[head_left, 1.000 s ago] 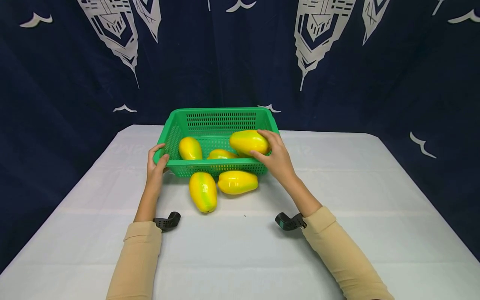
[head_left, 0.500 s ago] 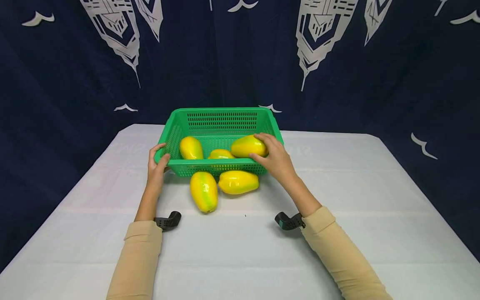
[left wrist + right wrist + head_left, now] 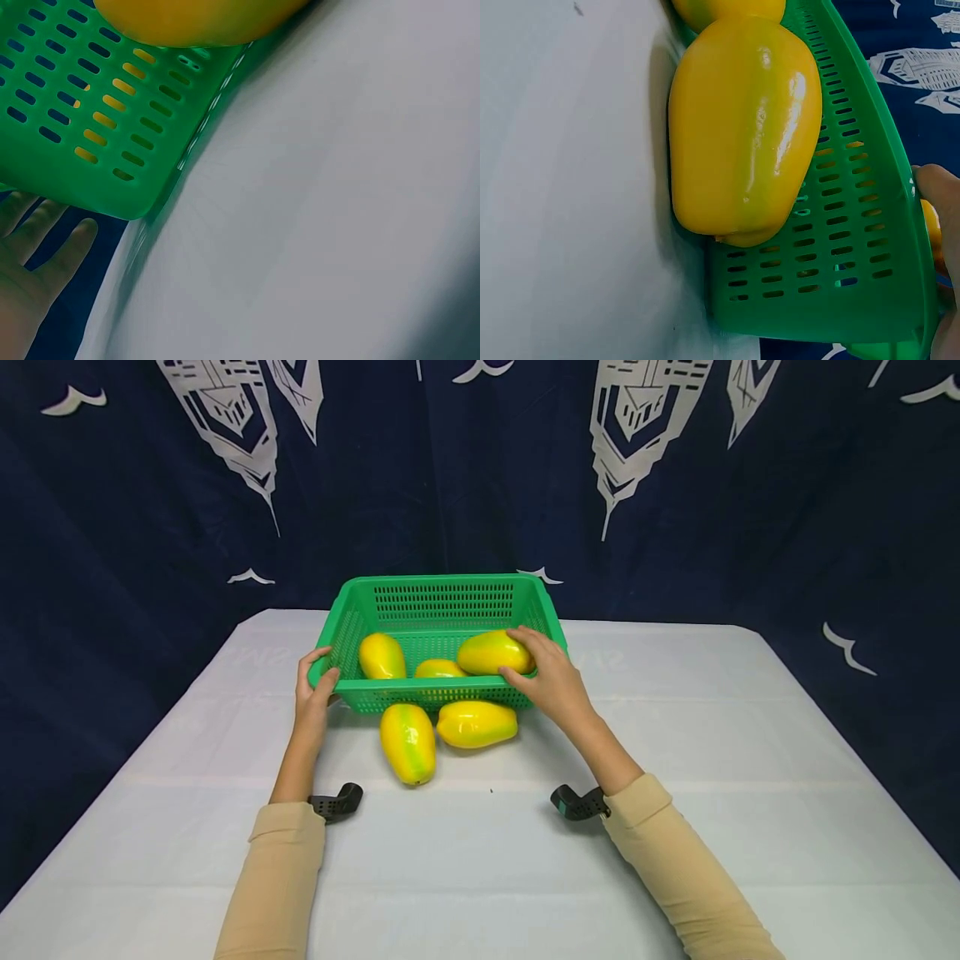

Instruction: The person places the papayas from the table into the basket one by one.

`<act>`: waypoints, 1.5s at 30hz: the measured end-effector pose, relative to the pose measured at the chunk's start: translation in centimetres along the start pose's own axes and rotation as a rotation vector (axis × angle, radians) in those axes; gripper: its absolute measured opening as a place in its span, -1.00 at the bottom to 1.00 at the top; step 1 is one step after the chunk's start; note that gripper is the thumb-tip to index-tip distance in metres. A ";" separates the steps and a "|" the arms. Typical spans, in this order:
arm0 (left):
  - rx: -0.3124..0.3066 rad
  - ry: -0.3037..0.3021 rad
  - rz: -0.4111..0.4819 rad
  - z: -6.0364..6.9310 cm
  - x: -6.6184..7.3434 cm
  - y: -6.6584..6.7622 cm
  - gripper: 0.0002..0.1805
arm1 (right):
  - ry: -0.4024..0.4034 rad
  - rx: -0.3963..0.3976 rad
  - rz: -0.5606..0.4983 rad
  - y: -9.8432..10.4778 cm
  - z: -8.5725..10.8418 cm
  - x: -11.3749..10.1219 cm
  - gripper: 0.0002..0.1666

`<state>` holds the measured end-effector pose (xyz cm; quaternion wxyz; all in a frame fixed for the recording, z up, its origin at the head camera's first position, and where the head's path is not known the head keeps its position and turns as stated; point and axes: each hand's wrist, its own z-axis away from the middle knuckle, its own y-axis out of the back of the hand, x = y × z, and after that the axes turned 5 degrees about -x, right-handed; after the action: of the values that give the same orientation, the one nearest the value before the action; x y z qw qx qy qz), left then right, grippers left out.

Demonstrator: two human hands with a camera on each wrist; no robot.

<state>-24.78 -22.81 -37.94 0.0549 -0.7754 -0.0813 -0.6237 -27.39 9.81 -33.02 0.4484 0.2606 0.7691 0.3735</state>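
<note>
I see left hand (image 3: 313,695) gripping green slotted plastic basket (image 3: 435,684), probably steadying it | right hand (image 3: 555,683) gripping glossy yellow oblong fruit (image 3: 489,652) inside

Fruit (image 3: 489,653) in right grip (image 3: 555,683), seemingly lower

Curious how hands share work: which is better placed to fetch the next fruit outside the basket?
Probably the right hand, once it frees the held fruit: the sideways fruit lies nearby; the left hand holds the basket.

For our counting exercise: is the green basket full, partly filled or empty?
Partly filled: three yellow fruits show inside the basket, with bare floor behind.
</note>
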 end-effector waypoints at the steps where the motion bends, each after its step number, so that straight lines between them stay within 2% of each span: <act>1: 0.000 0.003 0.000 0.0 0.0 0.0 -0.53 | -0.002 -0.002 0.000 0.0 0.0 0.0 -0.33; 4: -0.004 0.007 -0.019 0.4 0.7 -0.2 -0.52 | 0.001 0.009 -0.009 -0.1 0.1 0.0 -0.33; 9: -0.009 0.003 -0.047 1.2 1.8 -0.5 -0.51 | 0.027 0.059 -0.098 -0.1 0.2 0.0 -0.33; 14: -0.003 0.006 -0.028 0.1 0.3 0.0 -0.52 | 0.032 0.086 -0.169 0.1 0.5 0.0 -0.32; 18: 0.005 0.005 -0.033 -0.1 -0.2 0.1 -0.52 | 0.042 0.095 -0.188 0.4 0.8 -0.1 -0.32; 25: 0.000 -0.006 -0.051 0.0 -0.2 0.1 -0.51 | 0.079 0.136 -0.187 0.4 1.3 -0.1 -0.33; 35: -0.005 -0.002 -0.026 0.0 -0.1 -0.1 -0.53 | 0.129 0.166 -0.177 0.3 2.3 -0.4 -0.36; 45: 0.002 -0.010 -0.020 0.0 -0.1 0.0 -0.54 | 0.101 0.145 -0.130 -0.3 2.9 -0.2 -0.37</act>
<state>-24.79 -22.80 -38.07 0.0488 -0.7777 -0.0900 -0.6203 -24.78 10.47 -34.13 0.4123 0.2229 0.8309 0.2998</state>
